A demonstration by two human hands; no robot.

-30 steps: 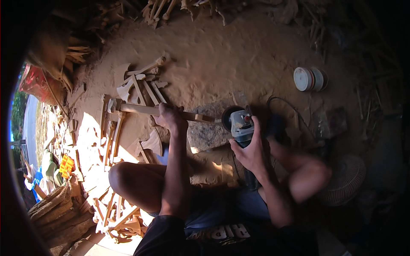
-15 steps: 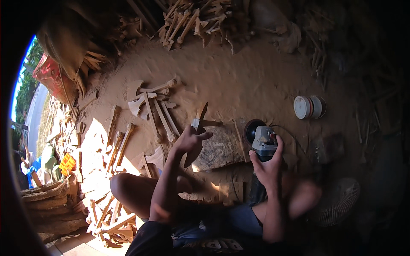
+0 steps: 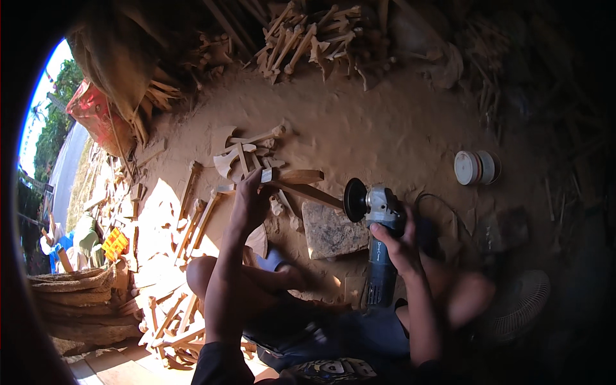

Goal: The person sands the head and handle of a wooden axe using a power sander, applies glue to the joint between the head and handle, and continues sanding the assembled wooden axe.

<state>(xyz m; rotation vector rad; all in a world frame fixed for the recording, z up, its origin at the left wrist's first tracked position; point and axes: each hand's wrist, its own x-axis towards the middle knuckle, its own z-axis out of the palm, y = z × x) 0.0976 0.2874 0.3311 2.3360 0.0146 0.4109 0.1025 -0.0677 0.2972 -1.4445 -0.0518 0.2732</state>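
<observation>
My left hand (image 3: 252, 199) is closed around a carved wooden axe-shaped piece (image 3: 301, 189). Its long arm slopes down to the right, and a second, shorter wooden part stands out above it. In my right hand (image 3: 398, 240) is an angle grinder (image 3: 381, 273), gripped near its metal head, with the body pointing toward my lap. The grinder's round black disc (image 3: 354, 200) faces left, and the wooden piece's far end meets its rim or lies just beside it; which, I cannot tell. Below the disc lies a worn block (image 3: 337, 231) on the ground.
Carved wooden axes (image 3: 247, 151) lie in a group beyond my left hand, with more wooden pieces (image 3: 192, 212) at the left. A white tub (image 3: 476, 168) stands at the right. A cable (image 3: 443, 197) curls beside the grinder. A fan guard (image 3: 523, 305) is near my right knee.
The wooden piece has turned so its long arm points right, toward the disc. The grinder has tipped so its disc faces left. My view has shifted slightly.
</observation>
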